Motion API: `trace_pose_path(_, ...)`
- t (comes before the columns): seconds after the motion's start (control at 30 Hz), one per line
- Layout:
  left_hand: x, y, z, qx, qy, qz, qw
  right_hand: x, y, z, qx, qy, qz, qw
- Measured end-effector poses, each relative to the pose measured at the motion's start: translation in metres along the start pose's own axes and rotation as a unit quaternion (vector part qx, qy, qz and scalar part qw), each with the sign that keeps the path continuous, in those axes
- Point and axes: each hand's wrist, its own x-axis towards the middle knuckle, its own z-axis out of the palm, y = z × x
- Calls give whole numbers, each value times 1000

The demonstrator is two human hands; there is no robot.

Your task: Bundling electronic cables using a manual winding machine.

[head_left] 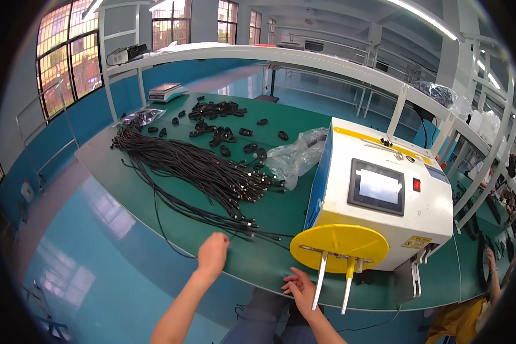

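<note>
My left hand (213, 253) is closed, fingers curled, at the near edge of the green table. A loose black cable (169, 243) runs up to its wrist and passes out of sight there; what the fingers hold is hidden. Just beyond lies a thick bundle of black cables (180, 163), their metal-tipped ends toward the right. My right hand (299, 285) has its fingers apart and nothing visible in it. It is beside the two prongs of a winding machine, below its yellow disc (338, 241). The machine's white housing (341, 183) carries a lit screen (378, 184) and a red switch (417, 184).
Coiled black cables (218, 109) are scattered at the back of the table (304, 112). A clear plastic bag (295, 157) lies against the machine. At the far left corner stands a scale (167, 92). A white shelf (258, 53) spans behind; another person's hand (491, 259) shows far right.
</note>
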Motion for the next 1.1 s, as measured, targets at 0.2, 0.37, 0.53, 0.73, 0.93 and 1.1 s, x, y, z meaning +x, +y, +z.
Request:
trace_pose_path(0.2, 42, 24, -79, 37, 94, 29, 995, 3, 15, -11, -5, 6, -24, 1000)
trace_pose_path(0.37, 90, -1, -98, 136, -139, 2, 981, 6, 2, -1, -17, -11, -31, 999)
trace_pose_path(0.53, 98, 53, -132, 147, -322, 13, 935, -3, 1, 0, -32, -5, -57, 998)
trace_pose_path(0.73, 52, 118, -157, -396, -91, 233, 884, -29, -4, -10, 20, 32, -2, 999)
trace_pose_path(0.93, 16, 185, -106, -253, -177, 305, 901, -96, -57, -59, 84, 39, 47, 995)
trace_pose_path(1.1, 29, 204, -53, -215, -193, 315, 904, -99, -104, -96, 16, 225, -47, 973)
